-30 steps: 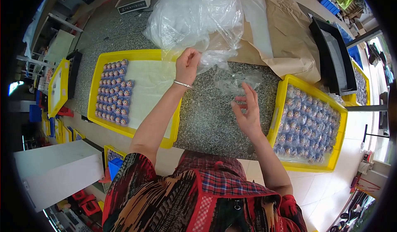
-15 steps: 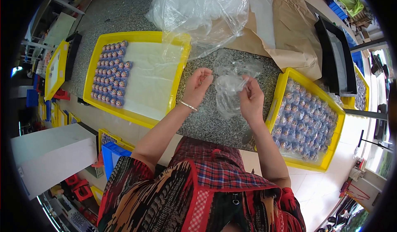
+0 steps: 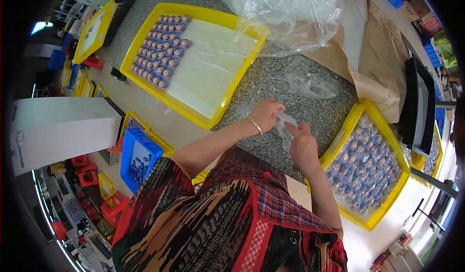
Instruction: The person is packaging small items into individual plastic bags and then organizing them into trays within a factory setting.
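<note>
Both hands meet over the speckled stone tabletop point(image 3: 252, 85), close to its near edge. A small clear plastic bag point(image 3: 285, 132) stretches between them. My left hand point(image 3: 265, 116), with a bracelet at the wrist, pinches the bag's upper end. My right hand point(image 3: 303, 148) has its fingers closed on the bag's other side. Beyond them lies a loose heap of clear plastic bags point(image 3: 314, 84). To the left, a yellow tray point(image 3: 220, 112) holds rows of small blue and pink figurines point(image 3: 162, 49) on its left half. On the right, another yellow tray point(image 3: 334, 148) is filled with bagged figurines point(image 3: 365, 163).
A large clear plastic sack point(image 3: 286, 10) sits at the back, beside brown paper point(image 3: 380, 54). A black tray point(image 3: 417, 107) stands at the far right. Down left are a blue bin point(image 3: 127, 163) and a white cabinet point(image 3: 63, 131).
My hands have drawn nearer to me and closer together. One small bag has come away from the heap and is now between them. The view has turned and shifted.
</note>
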Tool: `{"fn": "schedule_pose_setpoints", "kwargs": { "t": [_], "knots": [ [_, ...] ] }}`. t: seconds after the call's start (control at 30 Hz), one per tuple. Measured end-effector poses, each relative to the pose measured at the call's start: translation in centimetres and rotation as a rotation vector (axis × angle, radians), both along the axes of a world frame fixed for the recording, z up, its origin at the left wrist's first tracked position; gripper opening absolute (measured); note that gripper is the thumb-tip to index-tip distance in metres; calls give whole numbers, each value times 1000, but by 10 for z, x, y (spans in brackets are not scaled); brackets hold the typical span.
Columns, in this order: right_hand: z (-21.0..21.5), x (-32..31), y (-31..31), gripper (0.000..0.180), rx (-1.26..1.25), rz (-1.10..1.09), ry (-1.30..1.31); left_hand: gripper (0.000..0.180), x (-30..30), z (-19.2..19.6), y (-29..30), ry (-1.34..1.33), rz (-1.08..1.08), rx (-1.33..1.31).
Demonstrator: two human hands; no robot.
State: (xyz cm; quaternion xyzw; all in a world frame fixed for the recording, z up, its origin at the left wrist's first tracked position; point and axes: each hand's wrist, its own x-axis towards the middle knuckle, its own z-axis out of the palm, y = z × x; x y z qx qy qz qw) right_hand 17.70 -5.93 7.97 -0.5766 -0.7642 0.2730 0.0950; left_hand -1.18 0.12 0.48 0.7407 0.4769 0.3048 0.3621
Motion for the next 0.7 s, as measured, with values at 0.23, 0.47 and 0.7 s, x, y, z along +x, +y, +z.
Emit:
{"fn": "schedule_pose_setpoints", "kwargs": {
  "t": [0.23, 0.47, 0.7],
  "knots": [
    [-74, 26, 5, 33, -103, -423, -328, 38, -48, 49, -33, 464, -213, -206],
    [-94, 20, -10, 29, -83, -255, -167, 57, -214, 45, 113, -102, 0, -295],
    [-75, -10, 13, 12, -30, -322, -105, 57, -336, -19, 216, 857, 676, -231]
  ]
}}
